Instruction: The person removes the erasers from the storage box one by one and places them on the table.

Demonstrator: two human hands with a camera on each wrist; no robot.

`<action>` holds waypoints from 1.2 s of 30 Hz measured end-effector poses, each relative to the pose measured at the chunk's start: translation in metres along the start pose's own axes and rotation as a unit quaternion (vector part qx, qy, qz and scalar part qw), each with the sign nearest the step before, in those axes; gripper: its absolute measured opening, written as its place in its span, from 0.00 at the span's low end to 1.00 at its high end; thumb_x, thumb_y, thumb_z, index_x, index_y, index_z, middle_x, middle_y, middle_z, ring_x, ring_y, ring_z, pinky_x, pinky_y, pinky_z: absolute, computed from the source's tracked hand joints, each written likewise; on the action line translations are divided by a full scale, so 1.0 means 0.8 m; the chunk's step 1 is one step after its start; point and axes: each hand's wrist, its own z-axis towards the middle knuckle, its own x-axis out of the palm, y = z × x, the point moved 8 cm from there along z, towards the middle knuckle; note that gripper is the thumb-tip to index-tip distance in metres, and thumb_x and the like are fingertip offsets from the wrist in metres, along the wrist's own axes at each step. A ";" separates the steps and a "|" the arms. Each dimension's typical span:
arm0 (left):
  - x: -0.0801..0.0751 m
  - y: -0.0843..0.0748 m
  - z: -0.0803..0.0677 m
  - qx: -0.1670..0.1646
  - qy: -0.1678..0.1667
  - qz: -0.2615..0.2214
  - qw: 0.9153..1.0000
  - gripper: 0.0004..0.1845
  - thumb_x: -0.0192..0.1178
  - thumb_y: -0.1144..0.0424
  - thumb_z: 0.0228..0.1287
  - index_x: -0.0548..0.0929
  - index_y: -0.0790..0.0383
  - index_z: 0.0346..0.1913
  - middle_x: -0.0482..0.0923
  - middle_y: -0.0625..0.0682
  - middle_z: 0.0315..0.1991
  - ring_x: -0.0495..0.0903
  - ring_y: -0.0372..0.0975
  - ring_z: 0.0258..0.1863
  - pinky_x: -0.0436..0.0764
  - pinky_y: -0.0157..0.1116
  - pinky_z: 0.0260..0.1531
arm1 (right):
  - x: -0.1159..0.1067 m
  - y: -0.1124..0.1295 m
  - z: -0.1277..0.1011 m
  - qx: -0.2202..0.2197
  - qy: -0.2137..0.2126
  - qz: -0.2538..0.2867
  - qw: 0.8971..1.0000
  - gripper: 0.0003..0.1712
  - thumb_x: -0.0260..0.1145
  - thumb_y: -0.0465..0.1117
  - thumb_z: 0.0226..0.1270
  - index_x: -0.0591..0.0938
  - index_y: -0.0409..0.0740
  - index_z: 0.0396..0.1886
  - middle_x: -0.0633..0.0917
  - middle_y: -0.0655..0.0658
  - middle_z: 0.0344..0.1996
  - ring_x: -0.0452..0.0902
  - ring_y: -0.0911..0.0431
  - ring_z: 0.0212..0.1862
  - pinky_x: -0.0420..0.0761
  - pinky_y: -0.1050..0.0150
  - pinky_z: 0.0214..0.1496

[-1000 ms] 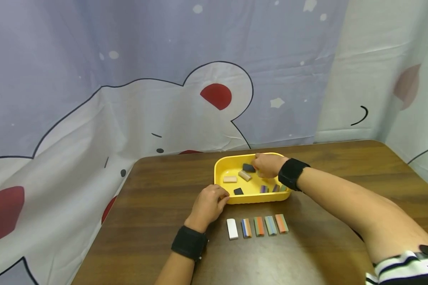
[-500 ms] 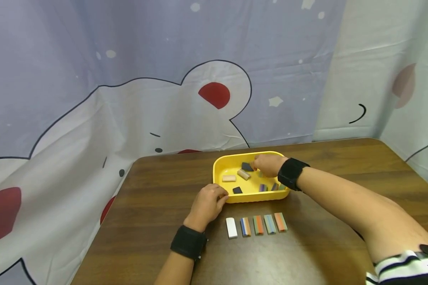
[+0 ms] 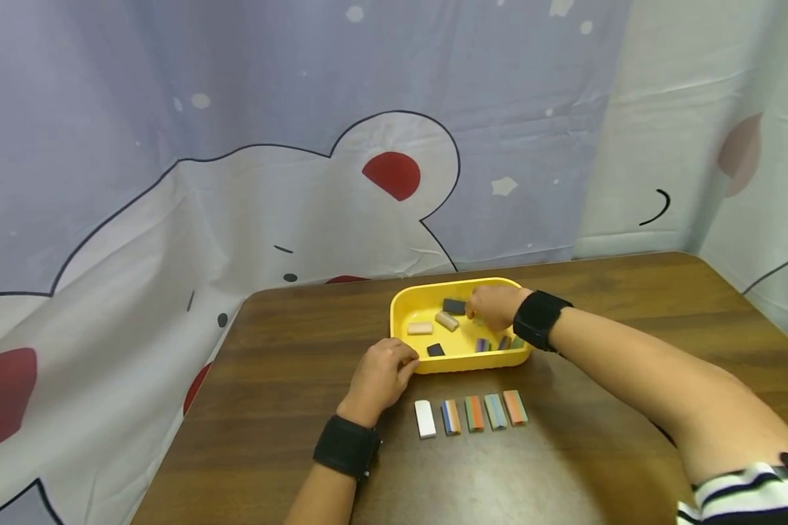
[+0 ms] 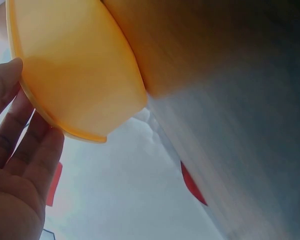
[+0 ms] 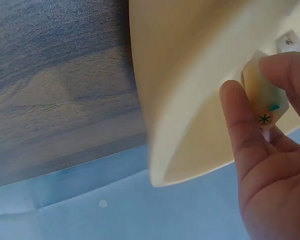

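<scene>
Here a small pale block with a green mark sits pinched between the curled fingers of the right hand, inside the yellow plastic tray. The left hand grips the tray's near corner, fingertips against its rim.

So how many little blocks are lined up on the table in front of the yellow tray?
5, in one row on the table before the yellow tray: white, blue-orange, orange-green, blue-green, orange. None looks hidden.
</scene>
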 end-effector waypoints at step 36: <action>-0.008 0.011 0.011 -0.009 0.005 0.002 1.000 0.02 0.70 0.68 0.57 0.87 0.62 0.32 0.83 0.50 0.32 0.80 0.42 0.35 0.81 0.38 0.40 | -0.034 0.082 -0.153 -0.106 -0.367 0.063 0.922 0.17 0.75 0.36 0.52 0.80 0.36 0.41 0.79 0.45 0.34 0.66 0.63 0.26 0.73 0.71 0.26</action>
